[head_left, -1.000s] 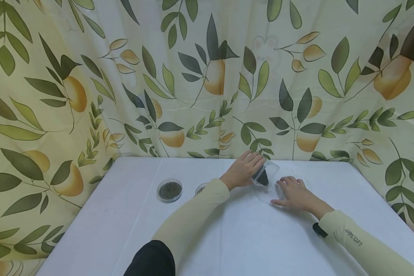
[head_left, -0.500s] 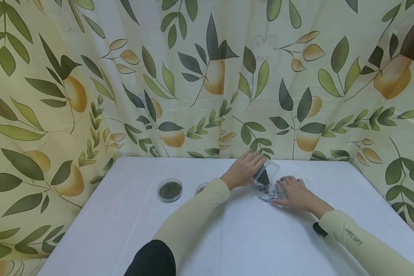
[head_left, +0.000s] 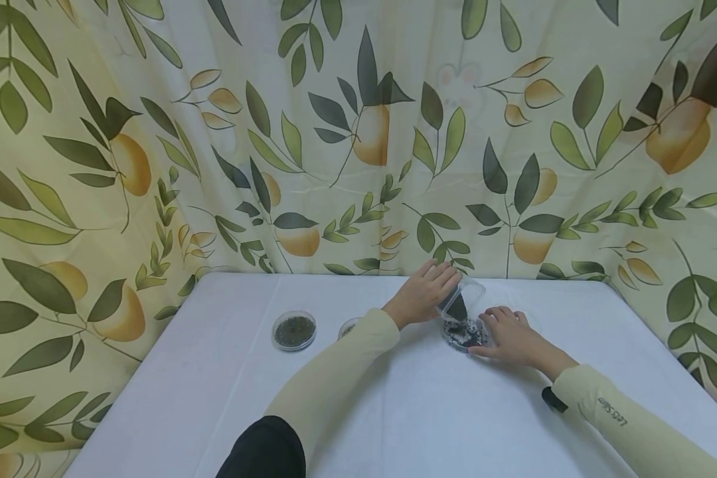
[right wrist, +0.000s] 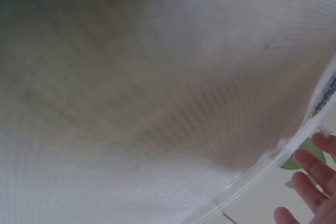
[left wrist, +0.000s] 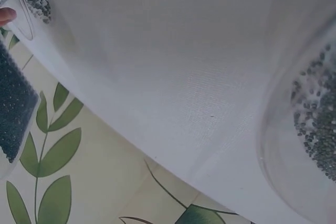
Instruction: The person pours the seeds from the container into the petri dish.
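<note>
My left hand grips a clear plastic box of small black seeds, tilted with its lower corner over a clear petri dish. Black seeds lie scattered and heaped in that dish. Around the dish's right side curve the thumb and fingers of my right hand, steadying it on the table. In the left wrist view the box is cut off at the left edge, with the dish above it. Spread fingers show beside a clear rim in the right wrist view.
A petri dish of dark greenish seeds stands on the left of the white-covered table. Another dish is partly hidden behind my left forearm. A leaf-and-fruit patterned curtain hangs right behind the table's far edge.
Black seeds have poured from the tilted box, and the dish below has gone from nearly bare to largely covered. Both hands have stayed in place.
</note>
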Demonstrator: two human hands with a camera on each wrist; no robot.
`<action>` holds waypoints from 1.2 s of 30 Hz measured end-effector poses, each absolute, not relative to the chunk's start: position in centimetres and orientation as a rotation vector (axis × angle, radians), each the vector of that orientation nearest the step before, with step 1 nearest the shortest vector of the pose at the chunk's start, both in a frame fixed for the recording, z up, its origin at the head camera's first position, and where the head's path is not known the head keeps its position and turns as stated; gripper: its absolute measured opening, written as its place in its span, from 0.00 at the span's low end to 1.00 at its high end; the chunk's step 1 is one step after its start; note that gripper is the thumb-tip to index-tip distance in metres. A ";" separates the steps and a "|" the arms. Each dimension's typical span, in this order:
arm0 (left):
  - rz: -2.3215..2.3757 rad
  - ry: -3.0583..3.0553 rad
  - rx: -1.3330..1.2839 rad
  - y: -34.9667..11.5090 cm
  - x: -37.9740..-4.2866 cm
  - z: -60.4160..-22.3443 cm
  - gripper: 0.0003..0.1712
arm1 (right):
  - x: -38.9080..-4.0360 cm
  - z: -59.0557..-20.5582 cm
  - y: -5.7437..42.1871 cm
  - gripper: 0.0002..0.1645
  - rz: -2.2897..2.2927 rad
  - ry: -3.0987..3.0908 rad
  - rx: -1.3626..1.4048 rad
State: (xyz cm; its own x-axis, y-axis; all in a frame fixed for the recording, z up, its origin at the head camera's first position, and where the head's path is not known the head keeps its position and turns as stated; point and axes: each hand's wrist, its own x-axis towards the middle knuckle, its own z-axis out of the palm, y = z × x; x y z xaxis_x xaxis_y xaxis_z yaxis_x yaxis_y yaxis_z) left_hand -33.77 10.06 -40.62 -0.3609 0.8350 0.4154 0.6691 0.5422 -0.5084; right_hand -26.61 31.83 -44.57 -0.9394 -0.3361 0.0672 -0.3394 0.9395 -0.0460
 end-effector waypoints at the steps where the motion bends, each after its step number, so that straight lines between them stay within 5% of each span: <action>1: 0.330 -2.134 -1.208 10.1 -33.8 -40.6 0.41 | -26.6 -44.6 31.8 0.53 0.088 -3.035 0.529; 36: 0.351 -2.084 -1.188 11.0 -33.9 -39.7 0.38 | -26.5 -44.8 31.9 0.54 0.095 -3.036 0.529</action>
